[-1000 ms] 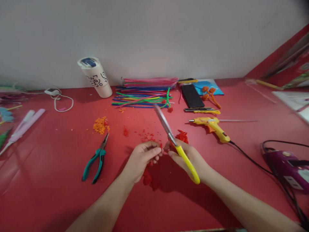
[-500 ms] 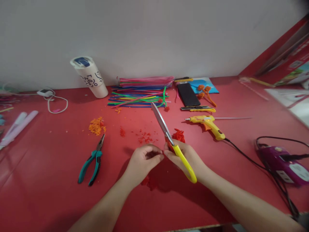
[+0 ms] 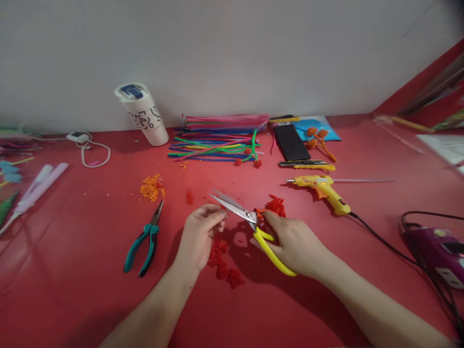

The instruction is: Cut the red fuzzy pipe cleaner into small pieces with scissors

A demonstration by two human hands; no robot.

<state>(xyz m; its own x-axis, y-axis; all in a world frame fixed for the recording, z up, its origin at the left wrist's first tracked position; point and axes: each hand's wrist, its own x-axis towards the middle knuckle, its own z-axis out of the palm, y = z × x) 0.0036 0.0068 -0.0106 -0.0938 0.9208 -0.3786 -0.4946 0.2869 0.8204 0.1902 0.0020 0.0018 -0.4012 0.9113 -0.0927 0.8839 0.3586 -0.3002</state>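
My right hand (image 3: 295, 241) grips a pair of scissors (image 3: 250, 217) with yellow and orange handles; the blades are slightly parted and point left. Thumb and fingers of my left hand (image 3: 201, 232) pinch together close to the blade tips, with a small red piece (image 3: 223, 207) showing at the fingertips. Its exact shape is too small to make out. Below, between the hands, lie several red fuzzy pieces (image 3: 235, 278). A pile of red cut pieces (image 3: 276, 205) sits just behind my right hand.
Teal-handled pliers (image 3: 150, 239) and orange clippings (image 3: 150, 187) lie on the left. Multicoloured pipe cleaners (image 3: 213, 145), a white tumbler (image 3: 145, 116) and a black phone (image 3: 292, 142) are at the back. On the right are a yellow glue gun (image 3: 322, 188) with its cord and a purple power strip (image 3: 435, 246).
My right hand has turned the scissors from pointing up and away to pointing left, and their blades have parted. My left hand has shifted slightly left and up. The view has swung slightly.
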